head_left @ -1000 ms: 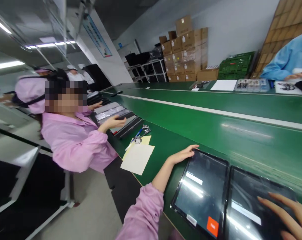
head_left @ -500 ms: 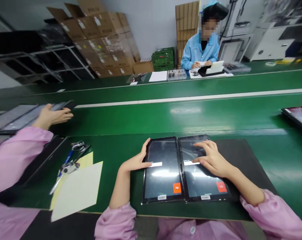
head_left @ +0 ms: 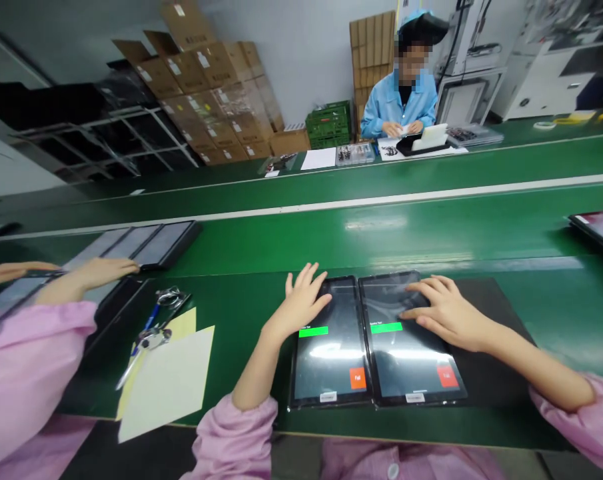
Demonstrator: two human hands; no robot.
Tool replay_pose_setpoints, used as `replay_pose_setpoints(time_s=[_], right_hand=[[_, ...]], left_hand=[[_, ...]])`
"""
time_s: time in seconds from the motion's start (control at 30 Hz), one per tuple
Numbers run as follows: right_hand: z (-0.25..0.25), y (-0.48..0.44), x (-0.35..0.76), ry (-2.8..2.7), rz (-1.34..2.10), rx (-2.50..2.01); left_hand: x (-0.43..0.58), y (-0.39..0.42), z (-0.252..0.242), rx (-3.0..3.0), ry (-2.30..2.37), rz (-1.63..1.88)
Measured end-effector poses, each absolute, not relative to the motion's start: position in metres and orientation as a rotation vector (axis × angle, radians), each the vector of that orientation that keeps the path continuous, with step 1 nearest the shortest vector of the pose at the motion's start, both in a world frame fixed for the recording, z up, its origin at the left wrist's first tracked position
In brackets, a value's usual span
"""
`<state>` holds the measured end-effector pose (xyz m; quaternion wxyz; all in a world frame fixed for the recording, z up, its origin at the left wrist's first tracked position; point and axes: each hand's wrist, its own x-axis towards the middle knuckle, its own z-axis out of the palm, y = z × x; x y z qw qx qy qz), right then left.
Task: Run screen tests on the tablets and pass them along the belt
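Note:
Two black tablets lie side by side on a dark mat (head_left: 491,313) at the near edge of the green bench. My left hand (head_left: 301,303) rests flat with spread fingers on the upper left corner of the left tablet (head_left: 331,360). My right hand (head_left: 444,310) lies flat, fingers stretched, on the upper part of the right tablet (head_left: 411,363). Each screen shows a green bar and a red square button. Neither hand holds anything.
To my left a co-worker in a pink sleeve (head_left: 26,360) touches a row of tablets (head_left: 146,243). Pale sheets of paper (head_left: 166,383) and a pen with clips (head_left: 154,323) lie between us. Another tablet (head_left: 598,230) sits far right. Across the green conveyor (head_left: 381,227) a person in blue works; cartons are stacked behind.
My left hand has let go of the left tablet's edge and now lies flat on its corner. White bars on both screens have turned green. The co-worker's hand moved along the tablets.

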<state>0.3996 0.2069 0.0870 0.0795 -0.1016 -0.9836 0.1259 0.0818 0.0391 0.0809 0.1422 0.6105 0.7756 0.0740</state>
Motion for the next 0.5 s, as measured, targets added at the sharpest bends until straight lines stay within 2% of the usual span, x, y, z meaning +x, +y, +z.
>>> replay_pose_setpoints(time_s=[0.13,0.23,0.37,0.5], right_hand=[[0.067,0.222,0.375,-2.92,0.206,-0.429],[0.044,0.241,0.362,-2.815,-0.008,-0.472],[0.002,0.266,0.354,-2.615,-0.197,-0.218],[-0.031,0.279,0.357,-2.549,-0.168,-0.066]], left_hand=[[0.125,0.053,0.092,1.962,2.254,-0.053],[0.139,0.049,0.089,2.033,2.233,-0.119],[0.136,0.035,0.089,2.089,2.247,-0.099],[0.131,0.028,0.107,2.125,2.17,-0.098]])
